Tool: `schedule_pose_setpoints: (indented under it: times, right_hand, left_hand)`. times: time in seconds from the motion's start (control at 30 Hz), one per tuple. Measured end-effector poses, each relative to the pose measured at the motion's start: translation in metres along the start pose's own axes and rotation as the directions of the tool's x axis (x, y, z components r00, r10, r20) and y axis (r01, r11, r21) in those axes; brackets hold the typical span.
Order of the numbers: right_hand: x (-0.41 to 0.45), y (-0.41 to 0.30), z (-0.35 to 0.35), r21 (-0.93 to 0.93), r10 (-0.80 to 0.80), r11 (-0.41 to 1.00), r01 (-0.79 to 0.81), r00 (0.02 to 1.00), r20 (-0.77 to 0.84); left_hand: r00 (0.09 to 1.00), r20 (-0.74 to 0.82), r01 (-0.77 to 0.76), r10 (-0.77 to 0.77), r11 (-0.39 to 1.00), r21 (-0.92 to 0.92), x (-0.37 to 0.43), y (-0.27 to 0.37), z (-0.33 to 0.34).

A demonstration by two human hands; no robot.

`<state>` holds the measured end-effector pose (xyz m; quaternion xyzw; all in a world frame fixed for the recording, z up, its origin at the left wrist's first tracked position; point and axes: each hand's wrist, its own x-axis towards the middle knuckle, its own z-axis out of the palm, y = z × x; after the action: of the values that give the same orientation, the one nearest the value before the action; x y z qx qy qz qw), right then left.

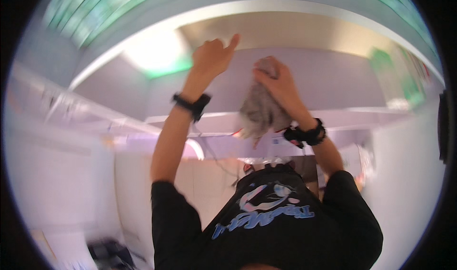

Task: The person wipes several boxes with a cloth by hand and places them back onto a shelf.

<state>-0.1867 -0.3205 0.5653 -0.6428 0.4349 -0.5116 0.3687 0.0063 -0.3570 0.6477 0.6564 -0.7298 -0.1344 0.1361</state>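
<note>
My right hand (280,80) grips a grey cloth (262,107) by its upper end. The cloth hangs down in front of a light-coloured shelf unit and looks rumpled and blurred. To its left, my left hand (214,57) is raised before the shelf compartment (271,30), back of the hand towards me. Its thumb sticks out to the upper right and the other fingers bend out of sight. Whether the left fingertips touch anything is hidden. Both wrists wear black bands.
A white shelf edge (278,5) curves above my hands. Green-and-clear objects (396,79) stand at the compartment's right end. A bright light (157,52) glares at the left. A thin cable (214,154) hangs below, and a dark object (112,254) lies at the lower left.
</note>
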Motion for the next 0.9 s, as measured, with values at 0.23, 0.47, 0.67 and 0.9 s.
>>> schedule_pose_setpoints:
  times: [0.23,0.47,0.67,0.9]
  right_hand:
    - [-0.046,0.033,-0.148,-0.359,-0.201,0.929,-0.088,0.695,-0.690]
    - [-0.081,0.058,-0.200,-0.520,-0.333,0.846,-0.116,0.646,-0.687]
    - [-0.096,0.066,-0.208,-0.386,-0.227,0.916,-0.110,0.651,-0.724]
    - [-0.092,0.071,-0.214,-0.378,-0.174,0.913,-0.155,0.690,-0.703]
  left_hand:
    - [0.735,-0.005,-0.622,0.678,0.673,-0.400,0.045,0.198,0.089]
    - [0.115,-0.197,-0.992,0.974,0.101,-0.080,0.095,0.366,0.169]
    - [0.105,0.098,-0.993,0.990,0.100,0.060,0.111,0.400,0.233]
    - [-0.057,-0.063,-0.993,0.996,-0.050,0.105,0.104,0.359,0.209]
